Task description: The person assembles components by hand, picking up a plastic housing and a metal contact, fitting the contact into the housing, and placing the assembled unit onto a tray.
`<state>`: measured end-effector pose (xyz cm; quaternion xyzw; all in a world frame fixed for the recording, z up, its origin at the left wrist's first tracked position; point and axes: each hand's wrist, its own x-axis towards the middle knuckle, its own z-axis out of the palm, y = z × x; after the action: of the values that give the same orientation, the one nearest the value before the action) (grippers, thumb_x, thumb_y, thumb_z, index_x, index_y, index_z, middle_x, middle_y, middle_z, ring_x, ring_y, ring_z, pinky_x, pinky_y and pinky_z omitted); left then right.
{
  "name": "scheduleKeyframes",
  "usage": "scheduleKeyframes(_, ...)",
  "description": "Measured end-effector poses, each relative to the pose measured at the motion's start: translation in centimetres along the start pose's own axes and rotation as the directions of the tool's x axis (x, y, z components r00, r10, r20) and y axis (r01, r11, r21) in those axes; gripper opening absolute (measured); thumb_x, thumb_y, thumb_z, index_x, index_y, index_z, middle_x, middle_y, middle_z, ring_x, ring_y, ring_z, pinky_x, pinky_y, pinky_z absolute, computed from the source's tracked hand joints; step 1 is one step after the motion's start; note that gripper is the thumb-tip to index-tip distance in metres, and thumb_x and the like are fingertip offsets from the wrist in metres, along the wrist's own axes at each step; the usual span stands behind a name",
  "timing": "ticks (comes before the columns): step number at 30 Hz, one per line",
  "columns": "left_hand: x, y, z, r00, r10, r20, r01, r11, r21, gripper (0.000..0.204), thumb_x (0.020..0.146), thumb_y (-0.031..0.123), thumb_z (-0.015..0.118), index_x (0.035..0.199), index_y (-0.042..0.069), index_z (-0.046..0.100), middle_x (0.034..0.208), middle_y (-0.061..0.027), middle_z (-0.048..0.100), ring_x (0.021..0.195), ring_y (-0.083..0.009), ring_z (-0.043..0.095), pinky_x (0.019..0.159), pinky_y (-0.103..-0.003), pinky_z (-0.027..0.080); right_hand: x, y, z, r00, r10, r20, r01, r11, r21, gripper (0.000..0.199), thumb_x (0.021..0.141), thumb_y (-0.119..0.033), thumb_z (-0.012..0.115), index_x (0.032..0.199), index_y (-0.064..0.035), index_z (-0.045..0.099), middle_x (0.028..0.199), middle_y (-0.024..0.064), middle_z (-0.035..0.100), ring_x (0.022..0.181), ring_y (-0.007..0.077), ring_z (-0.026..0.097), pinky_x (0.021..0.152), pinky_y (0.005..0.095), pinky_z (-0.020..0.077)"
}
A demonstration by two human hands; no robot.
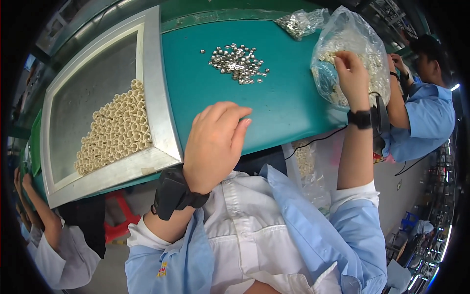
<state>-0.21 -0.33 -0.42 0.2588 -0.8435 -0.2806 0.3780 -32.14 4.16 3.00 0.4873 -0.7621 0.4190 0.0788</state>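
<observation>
My left hand (pixel 215 142) hovers over the near edge of the green table mat, fingers curled and thumb close to the forefinger; whatever it may hold is hidden. Beyond it lies a loose pile of small shiny metal rings or caps (pixel 237 62). On the right, my right hand (pixel 353 78) is at the open mouth of a clear plastic bag (pixel 372 36) full of cream ring-shaped parts (pixel 374 63). Its fingers are bent toward the thumb, and anything between them is too small to make out. Many similar cream rings (pixel 117 128) stand packed together inside a metal-edged frame on the left.
The silver frame (pixel 164 98) with a grey mesh panel rests on the green mat (pixel 289 103). A smaller bag of metal parts (pixel 296 24) lies at the back. A dark cable (pixel 318 138) runs below the table edge. Co-workers sit at left and right (pixel 431 110).
</observation>
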Motion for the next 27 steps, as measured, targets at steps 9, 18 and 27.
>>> scheduleKeyframes(9,-0.1,0.4,-0.3,1.000,0.012,0.000,-0.012,1.000,-0.014,0.009,0.081,0.009,0.060,0.088,0.005,0.063,0.086,-0.0071,0.060,0.082,-0.0265,0.056,0.073,-0.037,0.043,2.3,3.0,2.7,0.971,0.040,0.235,0.059,0.915,-0.399,0.026,0.079,-0.016,0.063,0.098,0.0024,0.061,0.082,0.0131,0.064,0.072,0.0169,0.060,0.067,0.0275,0.0476)
scheduleKeyframes(18,-0.2,0.1,-0.5,0.999,-0.028,-0.021,0.025,0.990,-0.139,0.009,0.081,0.010,0.060,0.088,0.004,0.062,0.086,-0.0079,0.061,0.077,-0.0268,0.057,0.069,-0.036,0.044,-2.8,-5.1,0.0,0.952,0.085,0.295,-0.178,0.935,0.305,0.023,0.087,-0.012,0.056,0.106,0.0005,0.059,0.093,0.0057,0.063,0.083,0.0087,0.056,0.074,0.0226,0.0442)
scheduleKeyframes(27,-0.1,0.9,-0.6,0.988,-0.123,-0.090,0.089,0.944,-0.319,0.026,0.075,0.007,0.068,0.098,0.005,0.057,0.089,-0.0092,0.061,0.079,-0.0280,0.058,0.070,-0.036,0.045,-9.1,-12.4,3.6,0.764,-0.243,0.597,-0.280,0.709,0.647,0.023,0.086,-0.003,0.059,0.107,0.0020,0.052,0.102,0.0086,0.060,0.090,0.0128,0.058,0.081,0.0248,0.0455)
